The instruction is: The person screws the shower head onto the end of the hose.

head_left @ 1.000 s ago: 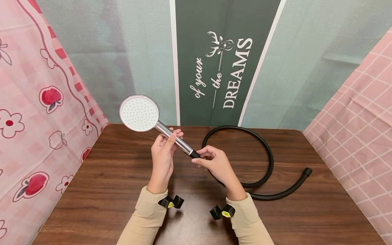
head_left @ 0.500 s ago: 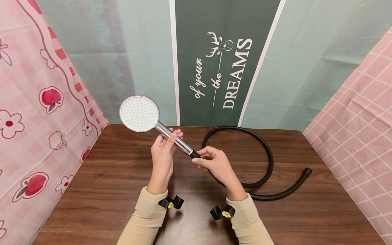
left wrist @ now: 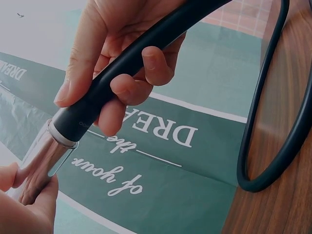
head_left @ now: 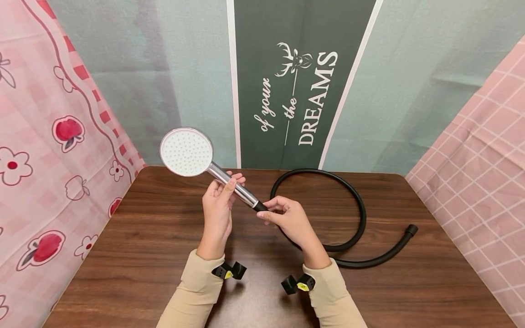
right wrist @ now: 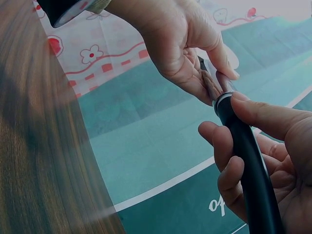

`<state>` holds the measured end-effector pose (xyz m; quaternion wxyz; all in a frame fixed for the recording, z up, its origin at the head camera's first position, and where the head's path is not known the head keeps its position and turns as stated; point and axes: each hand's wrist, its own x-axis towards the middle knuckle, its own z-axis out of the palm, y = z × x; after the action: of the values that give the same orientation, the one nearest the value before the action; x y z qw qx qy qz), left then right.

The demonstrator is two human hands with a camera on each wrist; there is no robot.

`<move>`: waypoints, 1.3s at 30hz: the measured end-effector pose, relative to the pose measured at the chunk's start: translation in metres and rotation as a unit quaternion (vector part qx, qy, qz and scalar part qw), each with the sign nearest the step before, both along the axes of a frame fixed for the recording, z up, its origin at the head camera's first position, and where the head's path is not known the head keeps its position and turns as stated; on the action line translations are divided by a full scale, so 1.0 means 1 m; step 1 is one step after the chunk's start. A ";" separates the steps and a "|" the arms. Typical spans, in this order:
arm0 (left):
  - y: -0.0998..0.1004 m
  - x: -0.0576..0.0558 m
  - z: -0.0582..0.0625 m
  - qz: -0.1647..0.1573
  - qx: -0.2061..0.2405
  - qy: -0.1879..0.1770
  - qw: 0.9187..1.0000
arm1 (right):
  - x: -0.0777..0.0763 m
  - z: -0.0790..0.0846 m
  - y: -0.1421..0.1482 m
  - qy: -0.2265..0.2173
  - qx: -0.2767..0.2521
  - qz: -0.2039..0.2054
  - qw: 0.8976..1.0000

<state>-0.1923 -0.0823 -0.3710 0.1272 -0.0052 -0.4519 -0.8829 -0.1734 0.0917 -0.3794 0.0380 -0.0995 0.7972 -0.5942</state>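
Observation:
A chrome shower head (head_left: 186, 152) with a round white nozzle face is held up above the table, its handle slanting down to the right. My left hand (head_left: 218, 205) grips the chrome handle (left wrist: 41, 163), thumb on top. At the handle's lower end sits the black end of a shower hose (right wrist: 248, 161), meeting the handle at a pale ring. My right hand (head_left: 293, 221) pinches that hose end between thumb and fingers. In the left wrist view, the right hand's fingers (left wrist: 127, 87) curl round the black hose. Whether the joint is threaded tight cannot be seen.
The rest of the black hose loops over the wooden table (head_left: 135, 255), its free end (head_left: 412, 230) lying at the right. Green-grey cloth (head_left: 197, 82) hangs behind the table. Pink patterned cloths hang at the left (head_left: 61, 159) and right (head_left: 480, 173).

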 end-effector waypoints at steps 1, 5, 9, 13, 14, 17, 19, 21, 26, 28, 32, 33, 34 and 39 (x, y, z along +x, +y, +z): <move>0.000 0.000 0.000 0.000 -0.001 0.000 1.000 | 0.000 0.000 0.000 0.001 0.001 0.000 1.000; 0.000 0.000 0.000 -0.001 0.002 0.000 1.000 | 0.000 0.000 0.000 0.004 0.001 0.001 1.000; 0.000 0.000 -0.001 0.000 0.002 0.001 1.000 | 0.001 0.001 0.000 0.003 -0.001 0.002 1.000; 0.000 0.000 -0.001 0.000 0.000 0.001 1.000 | 0.001 0.001 0.000 0.001 0.000 0.002 1.000; 0.000 0.000 -0.001 0.000 0.000 0.001 1.000 | 0.001 0.001 0.000 0.001 0.001 0.002 1.000; 0.000 0.000 -0.001 -0.001 0.000 0.000 1.000 | 0.001 0.001 0.000 -0.001 0.000 0.002 1.000; 0.000 0.000 -0.001 -0.001 0.000 0.000 1.000 | 0.001 0.002 0.000 -0.002 0.000 0.002 1.000; 0.000 -0.001 -0.001 0.000 0.002 0.000 1.000 | 0.001 0.002 0.000 -0.003 0.000 0.001 1.000; 0.000 -0.001 -0.001 0.001 0.002 0.003 1.000 | 0.001 0.002 0.000 -0.005 0.003 0.000 1.000; 0.000 -0.001 -0.002 0.002 0.001 0.002 1.000 | 0.001 0.002 0.000 -0.007 0.005 0.001 1.000; 0.000 -0.001 -0.002 0.002 0.001 0.002 1.000 | 0.001 0.003 0.000 -0.009 0.008 0.001 1.000; 0.000 -0.001 -0.002 0.002 0.001 0.002 1.000 | 0.001 0.003 0.000 -0.009 0.008 0.001 1.000; 0.000 -0.001 -0.002 0.002 0.001 0.003 1.000 | 0.001 0.003 0.000 -0.009 0.009 0.001 1.000; 0.000 -0.001 -0.002 0.002 0.002 0.004 1.000 | 0.001 0.003 0.000 -0.011 0.008 0.001 1.000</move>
<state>-0.1936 -0.0823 -0.3731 0.1309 -0.0079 -0.4497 -0.8835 -0.1728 0.0915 -0.3767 0.0483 -0.0934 0.8011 -0.5892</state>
